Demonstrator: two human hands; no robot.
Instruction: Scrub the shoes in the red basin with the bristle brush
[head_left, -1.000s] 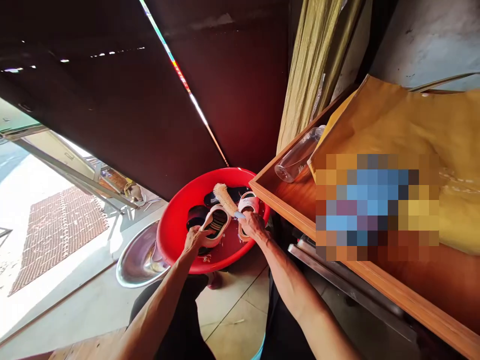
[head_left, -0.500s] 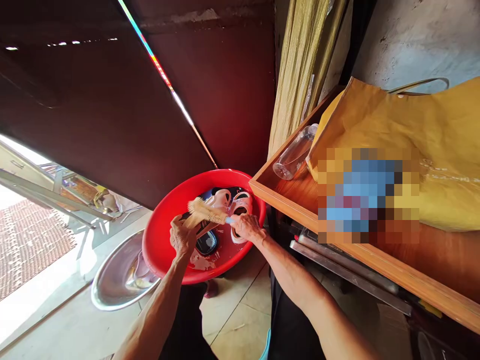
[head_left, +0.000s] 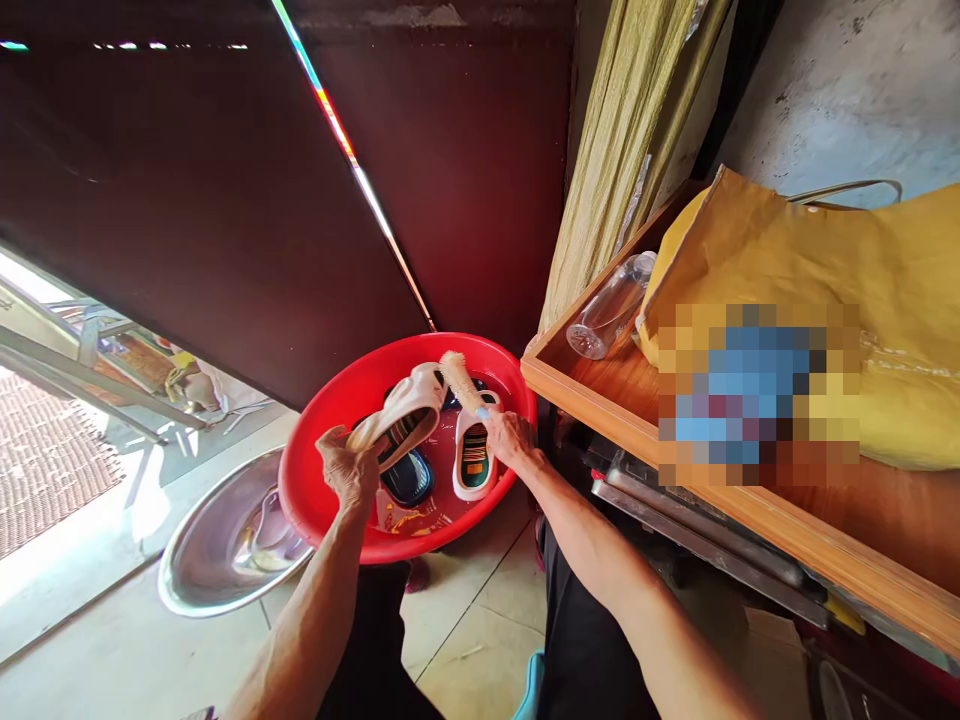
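- Nearby, left of the red basin (head_left: pixel 330 398), a shiny metal bowl (head_left: pixel 199 565) sits on the tiled floor (head_left: pixel 480 625), its right side partly hidden behind the basin.
- Right: wooden tray (head_left: pixel 615 422), one corner jutting over the basin's right rim in this view. Clear bottle (head_left: pixel 609 308) lies tilted in it, against a yellow bag (head_left: pixel 765 250); pixelated patch covers part of the bag.
- Behind: dark panels (head_left: pixel 187 220) with a bright slit; pale gold curtain (head_left: pixel 600 170) to their right. Woven mat (head_left: pixel 49 460) at far left, in sunlight.
- Inside the basin: second white shoe (head_left: pixel 469 485), striped insole up, and a glossy dark shoe (head_left: pixel 409 480), partly covered by the raised shoe. Basin bottom looks wet.
- Left hand (head_left: pixel 349 470): fingers clamped on one end of the first white shoe (head_left: pixel 411 400), held tilted over the basin, opening partly towards the camera. Hand hides that end.
- Right hand (head_left: pixel 511 440): fingers curled tightly round the pale blue handle of a brush (head_left: pixel 463 385); hand overlaps the second shoe's edge.
- Bristles beside the first shoe's far end; contact, cannot tell.
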